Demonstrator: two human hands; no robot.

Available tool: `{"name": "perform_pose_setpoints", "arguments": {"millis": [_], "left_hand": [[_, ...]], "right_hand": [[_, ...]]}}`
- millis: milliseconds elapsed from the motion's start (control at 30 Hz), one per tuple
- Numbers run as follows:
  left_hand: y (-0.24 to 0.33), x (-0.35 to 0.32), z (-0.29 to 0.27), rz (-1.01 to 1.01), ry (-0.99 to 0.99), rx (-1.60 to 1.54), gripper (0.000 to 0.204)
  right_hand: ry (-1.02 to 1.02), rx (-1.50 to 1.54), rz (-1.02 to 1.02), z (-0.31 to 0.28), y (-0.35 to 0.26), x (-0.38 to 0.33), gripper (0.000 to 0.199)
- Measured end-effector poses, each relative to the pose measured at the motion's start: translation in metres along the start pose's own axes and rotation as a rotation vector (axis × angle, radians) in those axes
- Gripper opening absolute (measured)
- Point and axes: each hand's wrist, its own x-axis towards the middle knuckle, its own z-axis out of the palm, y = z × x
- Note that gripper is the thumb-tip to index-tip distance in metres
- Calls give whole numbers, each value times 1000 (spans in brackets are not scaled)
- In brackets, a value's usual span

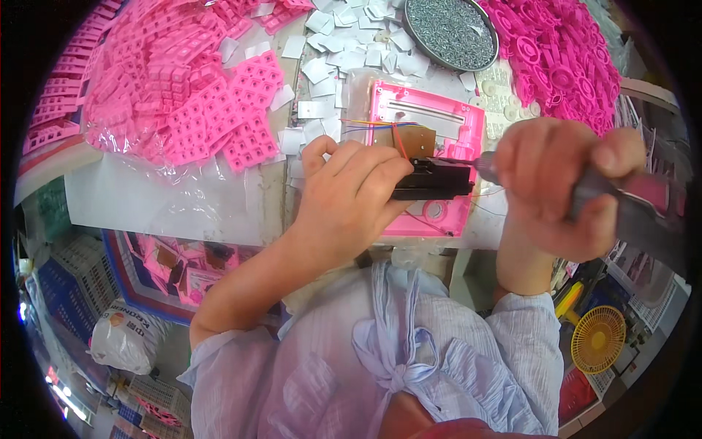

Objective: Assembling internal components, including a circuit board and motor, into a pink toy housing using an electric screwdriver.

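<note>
My left hand (351, 179) closes on a black rectangular plastic part (439, 184) and keeps it tilted over an open pink plastic housing (474, 128). Inside the housing lies a brown circuit board (420, 140), with red, yellow and blue wires running to it. My right hand (559, 183) is wrapped round a dark powered screwdriver (643, 228), slightly blurred. The driver lies almost level, and its thin bit points left to the upper edge of the black part. Whether a screw sits at the bit's tip is too small to tell.
Pink button-grid panels (183, 95) pile up at the left, white paper squares (344, 44) behind the housing. A round pan of screws (450, 33) stands at the back, beside magenta parts (559, 62). Below the table are a blue crate (131, 282) and a yellow fan (598, 339).
</note>
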Motion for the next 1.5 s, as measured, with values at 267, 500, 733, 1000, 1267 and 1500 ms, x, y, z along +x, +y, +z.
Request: {"name": "perform_pose_setpoints", "arguments": {"millis": [267,500,733,1000,1267,1500], "left_hand": [[1,1,-3,-7,-17,25,49],[0,1,-1,-13,-34,39,48],[5,9,-8,-31,-184,66,47],[8,14,-12,-68,-249,65,45],[8,14,-13,-73,-260,59,47],[7,14,-12,-51,-249,54,46]], "right_hand": [[-86,80,-13,-24,2,-2,36],[-84,103,-4,-29,0,-6,36],[-105,85,0,-32,-1,-7,36],[-104,94,-4,-34,-2,-8,36],[-96,86,6,-30,-1,-8,36],[-114,88,13,-32,-2,-6,36]]}}
